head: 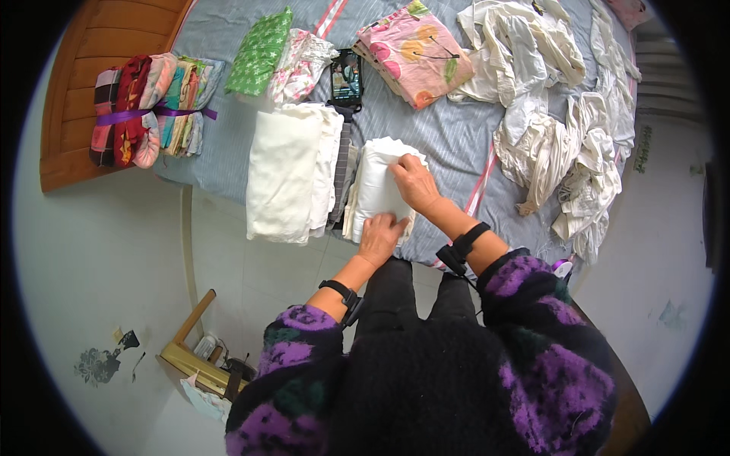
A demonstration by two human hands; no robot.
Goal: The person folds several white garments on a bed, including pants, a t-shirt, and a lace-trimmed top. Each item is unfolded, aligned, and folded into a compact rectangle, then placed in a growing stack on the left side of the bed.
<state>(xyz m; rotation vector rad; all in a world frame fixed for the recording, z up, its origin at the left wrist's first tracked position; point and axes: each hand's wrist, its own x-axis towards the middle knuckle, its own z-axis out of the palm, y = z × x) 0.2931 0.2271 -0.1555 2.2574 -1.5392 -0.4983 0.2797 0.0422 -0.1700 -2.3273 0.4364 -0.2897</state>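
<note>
Both hands rest on a folded white cloth (376, 188) near the front edge of the bed. My left hand (382, 236) touches its near end, while my right hand (413, 178) has bent fingers at its upper right part. Whether either hand pinches the fabric, I cannot tell. To the left, a stack of folded cream cloth (282, 174) lies beside folded dark striped cloth (342, 165). Loose, crumpled white cloths (536, 131) spread over the right side of the bed. A folded pink fruit-print cloth (416, 54) lies beyond my hands.
Cloth bundles tied with purple ribbon (122, 117) stand by the wooden headboard (97, 74). A green star-print cloth (259, 54), a floral cloth (299, 65) and a lit phone (346, 77) lie farther back. A ribbon spool (562, 268) sits at the right front edge.
</note>
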